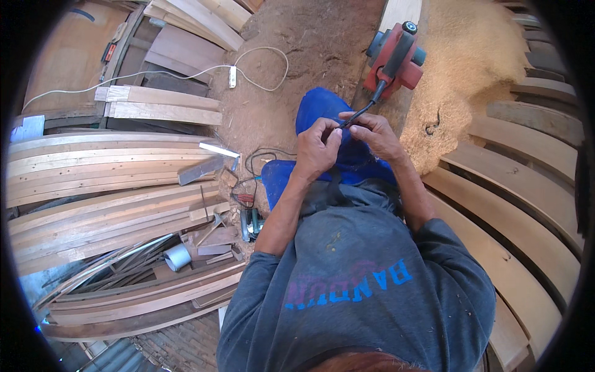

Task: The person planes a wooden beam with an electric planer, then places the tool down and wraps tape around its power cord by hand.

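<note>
A red electric planer with a black handle rests on a long board at the top right of the head view. Its black power cord runs down from the handle toward my lap. My left hand pinches the cord between thumb and fingers above my blue-clad knees. Close beside it, my right hand grips the same cord a little nearer the planer. The fingertips of both hands nearly meet, and exactly what lies between them is partly hidden.
Pale wood shavings heap right of the planer. Long boards lie along the right; stacked planks fill the left. A white extension socket with its cable lies on the ground. Left of my knees is a dark green tool.
</note>
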`<state>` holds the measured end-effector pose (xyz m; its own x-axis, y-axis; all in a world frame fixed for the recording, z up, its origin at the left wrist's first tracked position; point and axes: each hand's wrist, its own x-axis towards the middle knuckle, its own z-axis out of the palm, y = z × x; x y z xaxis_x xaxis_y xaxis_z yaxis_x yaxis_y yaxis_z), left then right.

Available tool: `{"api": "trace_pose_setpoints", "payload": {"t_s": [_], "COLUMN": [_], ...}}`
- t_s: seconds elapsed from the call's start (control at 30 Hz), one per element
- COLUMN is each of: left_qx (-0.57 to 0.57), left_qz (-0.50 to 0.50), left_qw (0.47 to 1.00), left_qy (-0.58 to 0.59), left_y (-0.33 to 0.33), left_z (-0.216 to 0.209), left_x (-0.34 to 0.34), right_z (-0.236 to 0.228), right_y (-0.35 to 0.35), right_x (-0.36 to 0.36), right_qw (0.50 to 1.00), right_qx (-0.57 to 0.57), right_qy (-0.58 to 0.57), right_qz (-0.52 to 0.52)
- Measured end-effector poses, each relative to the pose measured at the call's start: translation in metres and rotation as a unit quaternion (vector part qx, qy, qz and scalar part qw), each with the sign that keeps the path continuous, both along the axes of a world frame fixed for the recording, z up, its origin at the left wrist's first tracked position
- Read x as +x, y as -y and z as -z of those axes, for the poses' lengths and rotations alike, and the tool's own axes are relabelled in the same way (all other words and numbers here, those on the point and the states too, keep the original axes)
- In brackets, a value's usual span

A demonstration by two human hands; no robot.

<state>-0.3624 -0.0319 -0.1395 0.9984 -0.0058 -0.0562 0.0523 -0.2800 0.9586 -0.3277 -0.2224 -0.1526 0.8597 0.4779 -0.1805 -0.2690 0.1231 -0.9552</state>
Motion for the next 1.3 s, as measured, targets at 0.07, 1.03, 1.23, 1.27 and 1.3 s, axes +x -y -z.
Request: {"api": "trace_pose_setpoints", "payload": {"t_s": [0.07, 1.03, 1.23, 1.27, 1.3], "left_qx": [-0.037, -0.297, -0.282, -0.281, -0.273], "left_qz": [0.002, 0.096, 0.094, 0.094, 0.097], "left_qw": [0.999, 0.918, 0.920, 0.920, 0.923], "left_qy": [-0.020, -0.245, -0.257, -0.257, -0.251], "left_y": [0.000, 0.010, 0.021, 0.022, 0.022], "left_z": [-0.003, -0.007, -0.005, -0.005, -0.005], "left_x": [0.005, -0.002, -0.006, -0.006, -0.006], "right_z": [-0.002, 0.010, 0.012, 0.012, 0.012], "right_y": [-0.002, 0.013, 0.028, 0.028, 0.029], "right_x": [-0.001, -0.014, -0.015, -0.016, -0.016], "right_qw": [0.999, 0.981, 0.985, 0.983, 0.983], "right_qx": [0.006, 0.132, 0.119, 0.129, 0.129], "right_qy": [0.042, -0.095, -0.094, -0.101, -0.101], "right_qz": [0.023, 0.102, 0.077, 0.079, 0.079]}}
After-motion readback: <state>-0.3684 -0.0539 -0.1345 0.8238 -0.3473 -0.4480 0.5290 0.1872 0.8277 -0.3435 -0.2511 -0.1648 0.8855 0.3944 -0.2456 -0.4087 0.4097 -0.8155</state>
